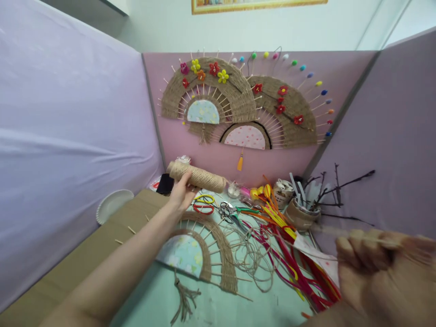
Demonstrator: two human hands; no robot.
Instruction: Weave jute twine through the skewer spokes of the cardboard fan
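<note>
My left hand (pixel 182 193) reaches forward and grips one end of a roll of jute twine (pixel 199 176), held lying sideways above the table. My right hand (pixel 378 268) is close to the camera at the lower right, blurred, its fingers curled around a thin pale stick (pixel 335 230) that points left. Below the left arm lies a half-woven jute fan (pixel 207 247) with a pale patterned paper centre and wooden skewers. Loose twine (pixel 252 256) coils beside it.
Two finished jute fans (pixel 238 102) with felt flowers hang on the pink back panel. Scissors (pixel 225 212), coloured pipe cleaners (pixel 286 240), a jar with tools (pixel 301 213), dark twigs (pixel 340 186), a paper plate (pixel 112 204) and a cardboard sheet (pixel 85 254) lie around. Purple partitions stand on both sides.
</note>
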